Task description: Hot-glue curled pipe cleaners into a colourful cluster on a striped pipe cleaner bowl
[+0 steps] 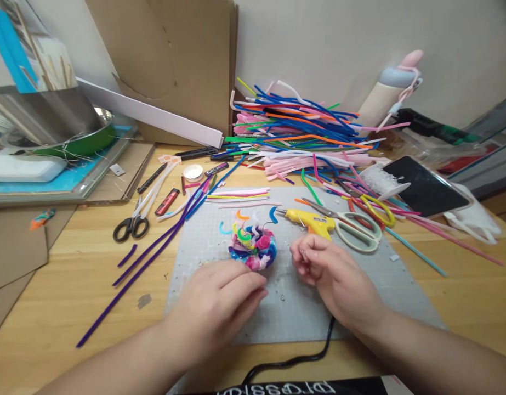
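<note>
A small round bundle of coloured pipe cleaners [259,249], in blue, pink, purple and white, sits on the grey cutting mat [285,307]. Curled orange, yellow, green and blue tips stick up from it on thin wires. Just in front of it is my left hand [223,296], its fingers closed together and overlapping the bundle's lower edge; what they hold, if anything, is hidden. To the right, apart from the bundle, my right hand [335,274] pinches with thumb and forefinger, and anything between them is too small to name. A yellow glue gun [308,220] lies just beyond it.
Green-handled scissors [357,230] lie by the glue gun, black-handled scissors [131,225] at left. A large pipe cleaner pile [297,131] fills the back. Purple pipe cleaners [154,255], a lighter [167,202], a tablet [427,186] and a black cable [289,361] surround the mat.
</note>
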`<action>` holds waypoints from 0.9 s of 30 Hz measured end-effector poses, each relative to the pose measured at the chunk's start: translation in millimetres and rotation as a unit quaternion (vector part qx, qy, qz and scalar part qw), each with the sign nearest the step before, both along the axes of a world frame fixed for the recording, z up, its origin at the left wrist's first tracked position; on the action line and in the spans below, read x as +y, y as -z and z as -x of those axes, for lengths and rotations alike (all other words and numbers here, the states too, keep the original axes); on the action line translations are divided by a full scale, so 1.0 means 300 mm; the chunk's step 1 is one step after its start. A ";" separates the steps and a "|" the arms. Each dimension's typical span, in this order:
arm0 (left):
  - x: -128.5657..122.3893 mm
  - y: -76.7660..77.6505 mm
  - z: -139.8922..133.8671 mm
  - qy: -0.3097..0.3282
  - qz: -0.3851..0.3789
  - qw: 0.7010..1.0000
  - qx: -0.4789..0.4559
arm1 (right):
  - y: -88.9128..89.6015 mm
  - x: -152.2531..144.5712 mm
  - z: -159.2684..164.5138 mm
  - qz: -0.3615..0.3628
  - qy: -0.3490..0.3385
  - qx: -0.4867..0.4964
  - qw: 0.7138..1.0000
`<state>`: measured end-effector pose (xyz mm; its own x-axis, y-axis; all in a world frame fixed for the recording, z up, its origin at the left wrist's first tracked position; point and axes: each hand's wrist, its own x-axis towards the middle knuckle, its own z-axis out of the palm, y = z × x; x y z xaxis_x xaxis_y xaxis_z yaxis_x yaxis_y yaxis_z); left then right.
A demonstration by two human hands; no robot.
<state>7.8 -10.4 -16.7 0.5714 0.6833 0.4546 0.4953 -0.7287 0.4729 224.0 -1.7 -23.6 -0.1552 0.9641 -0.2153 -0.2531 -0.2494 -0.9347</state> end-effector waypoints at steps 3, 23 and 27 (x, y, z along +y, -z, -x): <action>-0.028 -0.021 -0.027 0.002 0.172 0.974 -0.150 | -0.017 -0.030 0.007 -0.122 -0.120 -0.023 0.985; -0.051 -0.068 -0.029 0.089 0.376 0.858 -0.338 | -0.089 -0.018 -0.054 -0.336 0.006 -0.345 0.876; -0.046 -0.079 -0.002 0.086 0.393 0.851 -0.337 | -0.109 0.077 -0.177 -0.187 0.049 -0.654 0.731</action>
<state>8.3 -24.3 6.9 0.4840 0.8602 0.1608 -0.1640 -0.0914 0.9822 277.3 21.5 9.1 0.0222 0.9863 0.1633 0.9190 0.0442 -0.3917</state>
